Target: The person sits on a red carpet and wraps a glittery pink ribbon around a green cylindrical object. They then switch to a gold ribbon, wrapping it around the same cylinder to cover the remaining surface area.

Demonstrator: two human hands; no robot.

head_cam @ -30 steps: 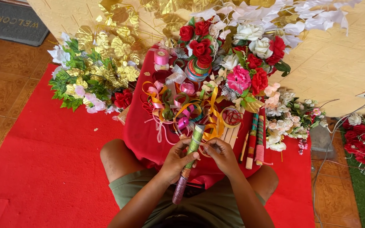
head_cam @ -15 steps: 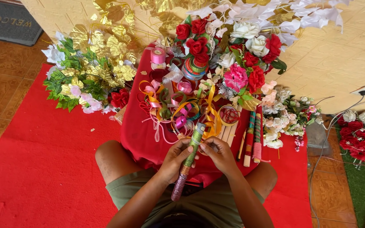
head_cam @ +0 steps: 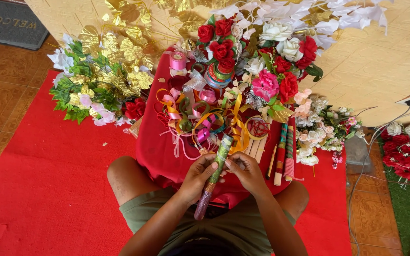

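The wrapped stick (head_cam: 213, 176) is the landmark: a long slim rod, green-ribboned over its upper part and glittery pink at its lower end, held slanting above the person's lap with its top tilted up and to the right.

Far left of the stick, a bunch of gold leaves and pale artificial flowers (head_cam: 99, 78) lies on the red carpet (head_cam: 39, 189). Nearer, up and left of the stick's top, loose curls of pink, gold and green ribbon (head_cam: 193, 116) lie tangled on a small table covered in red cloth (head_cam: 155, 142), and a pink ribbon spool (head_cam: 177, 61) stands farther back.

The left hand (head_cam: 196, 176) closes around the stick's middle from the left, fingers curled narrow about it and thumb pressed along the green wrapping. The right hand (head_cam: 246, 171) meets it from the right, fingertips pinched tight on the stick just above the left thumb; both hands touch the rod and almost touch each other.

Beyond the stick's top stands a bouquet of red roses (head_cam: 220, 40), white and pink blooms. Just right of the right hand, several finished sticks (head_cam: 284, 151), wrapped in red and green, lie side by side on the cloth. Farther right, small cream flowers (head_cam: 316, 130) rest near the table's edge, and red and white blossoms (head_cam: 409, 147) lie well apart.
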